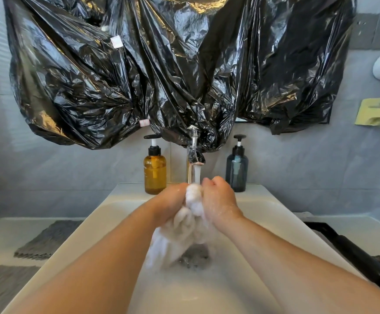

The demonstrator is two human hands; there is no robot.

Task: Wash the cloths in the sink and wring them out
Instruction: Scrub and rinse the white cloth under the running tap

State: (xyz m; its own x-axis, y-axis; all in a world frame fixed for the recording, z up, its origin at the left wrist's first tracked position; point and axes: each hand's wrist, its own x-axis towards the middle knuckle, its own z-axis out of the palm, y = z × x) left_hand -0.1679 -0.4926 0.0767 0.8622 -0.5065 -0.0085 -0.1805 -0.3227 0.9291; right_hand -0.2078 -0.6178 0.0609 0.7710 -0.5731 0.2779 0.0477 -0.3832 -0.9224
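- Black plastic sheeting (162, 71) drapes the grey wall behind a white sink (89, 218).
- Amber bottle (154, 168) left and blue bottle (237, 168) right flank the running tap (194, 155); grey cloths (48, 240) lie far left.
- Left hand (173, 201) and right hand (218, 198) clench a sudsy white cloth (184, 225) under the stream, its tail hanging over the drain.

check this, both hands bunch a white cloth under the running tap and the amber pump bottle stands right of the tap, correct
Wrong side: the head view shows the amber pump bottle left of the tap. The left hand and right hand do bunch the white cloth under it.
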